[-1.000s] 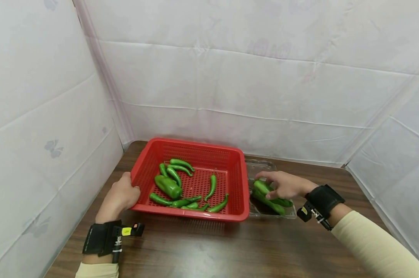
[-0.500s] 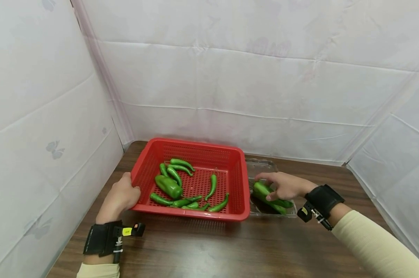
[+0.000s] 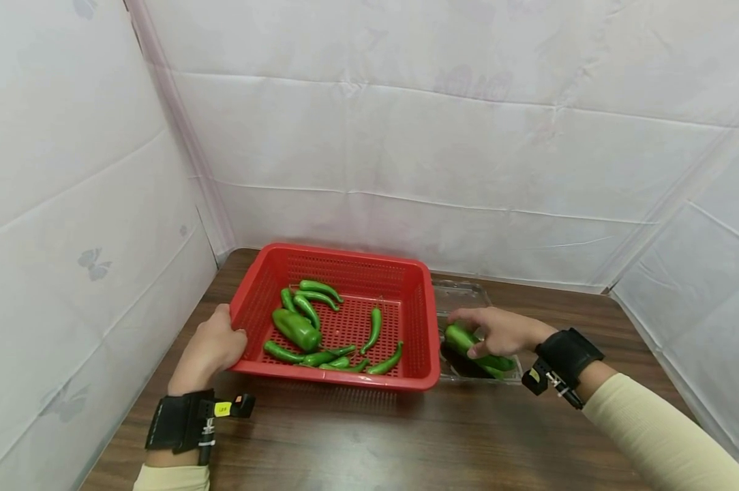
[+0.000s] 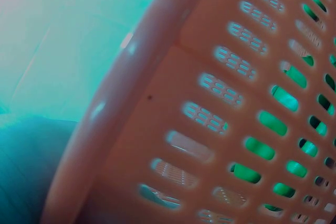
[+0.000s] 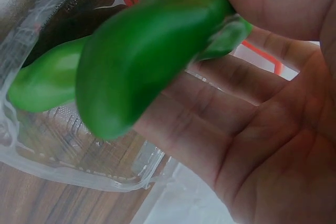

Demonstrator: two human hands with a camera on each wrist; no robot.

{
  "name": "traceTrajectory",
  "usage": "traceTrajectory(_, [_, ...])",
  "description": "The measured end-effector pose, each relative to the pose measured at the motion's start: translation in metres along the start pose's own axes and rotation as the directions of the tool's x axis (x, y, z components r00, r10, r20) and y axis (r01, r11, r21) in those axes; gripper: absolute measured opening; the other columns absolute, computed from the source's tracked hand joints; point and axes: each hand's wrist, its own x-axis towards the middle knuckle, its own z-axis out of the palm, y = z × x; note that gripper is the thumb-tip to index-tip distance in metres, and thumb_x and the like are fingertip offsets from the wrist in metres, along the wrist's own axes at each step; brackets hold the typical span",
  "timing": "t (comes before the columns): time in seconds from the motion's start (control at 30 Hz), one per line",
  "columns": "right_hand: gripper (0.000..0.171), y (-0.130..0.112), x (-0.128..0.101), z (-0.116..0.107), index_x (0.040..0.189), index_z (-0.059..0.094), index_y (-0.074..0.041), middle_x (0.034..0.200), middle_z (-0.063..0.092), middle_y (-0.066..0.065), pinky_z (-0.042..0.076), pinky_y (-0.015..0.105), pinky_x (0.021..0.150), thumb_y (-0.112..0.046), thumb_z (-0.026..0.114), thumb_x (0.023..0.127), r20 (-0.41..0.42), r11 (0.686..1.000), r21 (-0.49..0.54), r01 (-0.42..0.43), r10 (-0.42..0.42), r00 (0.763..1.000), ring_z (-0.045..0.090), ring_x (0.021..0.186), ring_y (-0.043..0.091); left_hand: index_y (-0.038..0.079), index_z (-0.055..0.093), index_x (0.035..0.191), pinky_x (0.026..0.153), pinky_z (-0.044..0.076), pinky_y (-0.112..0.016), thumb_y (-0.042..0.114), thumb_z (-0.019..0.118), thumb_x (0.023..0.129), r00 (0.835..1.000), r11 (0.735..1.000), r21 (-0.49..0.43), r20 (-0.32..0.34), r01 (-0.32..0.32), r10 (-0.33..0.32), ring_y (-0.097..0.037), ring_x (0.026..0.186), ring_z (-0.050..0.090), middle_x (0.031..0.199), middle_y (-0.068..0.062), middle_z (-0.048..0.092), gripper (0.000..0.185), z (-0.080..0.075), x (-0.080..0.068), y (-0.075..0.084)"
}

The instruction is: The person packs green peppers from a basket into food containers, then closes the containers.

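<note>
My left hand (image 3: 215, 344) grips the left rim of a red plastic basket (image 3: 427, 327). In the left wrist view the perforated basket wall (image 4: 142, 98) fills most of the picture, with green showing through its slots. Inside the basket lie several slim green chilies (image 3: 375, 330) and one thicker green pepper (image 3: 297, 330). To the basket's right, my right hand (image 3: 498, 333) holds a large green pepper (image 5: 152, 51) between thumb and fingers, low over a clear plastic container (image 3: 509, 379). Another green pepper (image 5: 50, 77) lies in that container, partly hidden by the held one.
The container's clear hinged lid (image 3: 461, 294) lies behind it, close to the basket. A brown wooden table (image 3: 369, 443) bears everything. White sheeting (image 3: 406, 150) stands along the back and both sides.
The held pepper has shifted slightly toward me and covers more of the pepper beneath it; my right hand moved only a little. My left hand and the basket stay put.
</note>
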Motion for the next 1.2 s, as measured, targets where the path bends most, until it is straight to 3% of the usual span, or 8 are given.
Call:
traceTrajectory(0.1, [0.064, 0.001, 0.0, 0.001, 0.148, 0.051, -0.008, 0.127, 0.067, 0.007, 0.054, 0.054, 0.098, -0.013, 0.08, 0.091, 0.0, 1.0, -0.006, 0.003, -0.003, 1.0, 0.062, 0.112, 0.023, -0.016, 0.031, 0.145, 0.067, 0.051, -0.038, 0.009, 0.044, 0.101, 1.0, 1.0, 0.0, 0.002, 0.001, -0.001, -0.033, 0.089, 0.065, 0.116, -0.034, 0.063, 0.052, 0.0, 0.0, 0.0])
traceTrajectory(0.33, [0.067, 0.003, 0.0, 0.005, 0.149, 0.049, -0.006, 0.135, 0.066, 0.013, 0.052, 0.06, 0.102, -0.012, 0.079, 0.09, 0.01, 0.999, 0.032, -0.017, 0.017, 1.0, 0.062, 0.125, 0.036, -0.016, 0.031, 0.145, 0.069, 0.051, -0.039, 0.01, 0.043, 0.101, 1.0, 1.0, 0.012, -0.002, -0.005, 0.005, -0.034, 0.092, 0.065, 0.118, -0.035, 0.063, 0.052, 0.0, 0.0, 0.0])
traceTrajectory(0.57, [0.06, 0.004, 0.001, 0.008, 0.142, 0.052, -0.006, 0.124, 0.071, 0.012, 0.055, 0.057, 0.098, -0.012, 0.08, 0.09, 0.011, 0.999, 0.041, -0.032, 0.032, 0.999, 0.067, 0.119, 0.034, -0.016, 0.032, 0.144, 0.07, 0.051, -0.039, 0.01, 0.043, 0.102, 1.0, 1.0, 0.011, -0.005, -0.014, 0.014, -0.034, 0.092, 0.066, 0.118, -0.035, 0.063, 0.051, 0.0, 0.0, -0.001])
traceTrajectory(0.87, [0.056, 0.002, 0.0, 0.009, 0.138, 0.055, -0.007, 0.125, 0.07, 0.013, 0.054, 0.06, 0.098, -0.014, 0.081, 0.088, -0.001, 0.999, 0.023, -0.028, 0.028, 1.0, 0.066, 0.12, 0.036, -0.016, 0.032, 0.145, 0.07, 0.052, -0.039, 0.009, 0.043, 0.102, 1.0, 1.0, 0.006, -0.003, -0.015, 0.015, -0.034, 0.093, 0.066, 0.12, -0.035, 0.063, 0.051, 0.0, -0.001, 0.0])
traceTrajectory(1.03, [0.055, 0.003, 0.0, 0.009, 0.136, 0.058, -0.008, 0.119, 0.069, 0.008, 0.055, 0.055, 0.094, -0.015, 0.081, 0.088, -0.009, 1.0, 0.001, -0.009, 0.009, 1.0, 0.065, 0.113, 0.028, -0.016, 0.033, 0.143, 0.07, 0.052, -0.04, 0.009, 0.044, 0.102, 1.0, 1.0, 0.007, -0.002, -0.014, 0.014, -0.035, 0.093, 0.066, 0.12, -0.035, 0.062, 0.05, 0.0, -0.001, 0.0])
traceTrajectory(1.2, [0.051, 0.004, 0.0, 0.01, 0.135, 0.061, -0.008, 0.112, 0.067, 0.004, 0.054, 0.042, 0.086, -0.014, 0.079, 0.087, -0.009, 1.0, -0.018, -0.008, 0.008, 1.0, 0.062, 0.101, 0.02, -0.016, 0.033, 0.143, 0.071, 0.052, -0.042, 0.009, 0.043, 0.101, 1.0, 0.999, 0.022, -0.006, -0.025, 0.025, -0.035, 0.093, 0.066, 0.119, -0.036, 0.063, 0.05, -0.001, 0.0, -0.001])
